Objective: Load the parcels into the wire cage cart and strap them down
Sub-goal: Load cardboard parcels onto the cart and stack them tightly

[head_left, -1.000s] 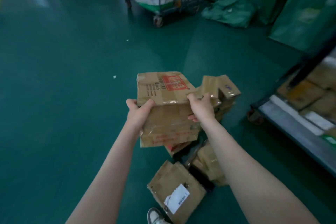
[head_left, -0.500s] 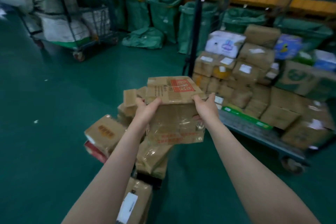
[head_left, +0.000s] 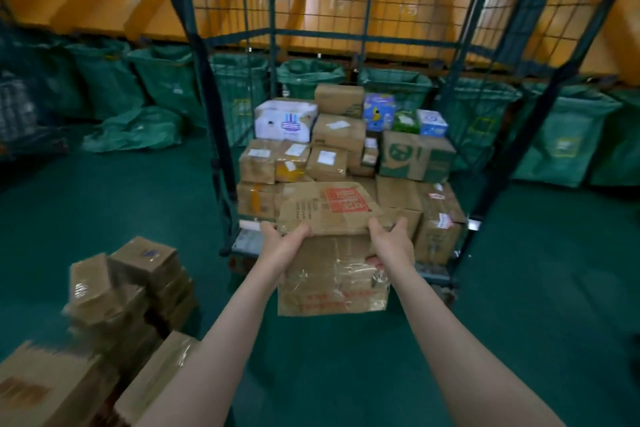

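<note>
Head view, largest first. We note the wire cage cart (head_left: 346, 34) standing on the green floor (head_left: 104, 204), its open side toward us. Behind it runs a row of green sacks (head_left: 166, 80) with open mouths; what they hold cannot be seen.

On the cart's deck lie the stacked parcels (head_left: 329, 156), brown cartons with a few white and printed ones, several layers deep against the back and right edges. The deck's front left corner shows bare, and much of the cage height above the stack is free. We judge loading partly done.

A floor pile (head_left: 138, 281) of brown cartons sits at our left, so more remains to load. A dark band (head_left: 207, 87) hangs along the left front post; we cannot tell if it is the strap. We judge strapping not yet begun.

The held parcel (head_left: 329, 208), red-labelled and taped, is before the deck's front edge, above the floor. The left hand (head_left: 284, 246) grips its left edge, thumb on top. The right hand (head_left: 391, 243) grips its right edge, fingers curled onto the taped face.
</note>
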`<control>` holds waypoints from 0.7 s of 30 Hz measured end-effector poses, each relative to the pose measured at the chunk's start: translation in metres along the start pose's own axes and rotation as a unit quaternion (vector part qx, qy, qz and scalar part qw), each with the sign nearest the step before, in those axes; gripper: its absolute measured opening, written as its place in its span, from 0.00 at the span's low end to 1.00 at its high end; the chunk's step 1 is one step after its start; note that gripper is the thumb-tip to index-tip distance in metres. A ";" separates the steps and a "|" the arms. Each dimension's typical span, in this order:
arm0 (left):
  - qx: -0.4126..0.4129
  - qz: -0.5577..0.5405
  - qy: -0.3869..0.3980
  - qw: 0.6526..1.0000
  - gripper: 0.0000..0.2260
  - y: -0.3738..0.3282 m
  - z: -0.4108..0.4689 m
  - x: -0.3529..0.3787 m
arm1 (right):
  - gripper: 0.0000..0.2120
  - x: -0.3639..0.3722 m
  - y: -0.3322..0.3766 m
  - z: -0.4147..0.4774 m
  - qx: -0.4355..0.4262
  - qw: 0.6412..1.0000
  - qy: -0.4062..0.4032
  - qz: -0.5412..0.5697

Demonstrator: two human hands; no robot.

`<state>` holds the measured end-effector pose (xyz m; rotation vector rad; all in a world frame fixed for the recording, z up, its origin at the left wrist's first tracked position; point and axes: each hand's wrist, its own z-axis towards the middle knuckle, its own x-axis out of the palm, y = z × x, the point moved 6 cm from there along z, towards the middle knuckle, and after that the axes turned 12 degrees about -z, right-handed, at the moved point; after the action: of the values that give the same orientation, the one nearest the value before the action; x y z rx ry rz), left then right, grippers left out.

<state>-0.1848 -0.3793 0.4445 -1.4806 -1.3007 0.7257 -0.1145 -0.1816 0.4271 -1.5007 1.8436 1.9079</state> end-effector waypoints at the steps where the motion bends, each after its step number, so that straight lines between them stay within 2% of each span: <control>1: 0.000 0.006 0.003 1.000 0.31 0.001 0.009 0.008 | 0.32 -0.001 -0.004 0.010 0.006 1.000 -0.005 -0.003; 8: -0.021 0.057 0.083 0.995 0.27 0.015 0.113 0.093 | 0.35 -0.002 -0.031 0.124 0.058 0.996 -0.037 0.048; 15: -0.043 0.090 0.122 0.988 0.25 0.014 0.221 0.165 | 0.21 -0.006 -0.037 0.218 0.100 0.987 -0.055 0.111; 21: -0.033 0.105 0.126 0.986 0.22 0.005 0.296 0.216 | 0.24 -0.010 -0.024 0.304 0.105 0.986 -0.060 0.117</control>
<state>-0.3972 -0.0874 0.3802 -1.7199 -0.9953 0.6110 -0.2636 0.0735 0.3524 -1.1239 2.1658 1.7787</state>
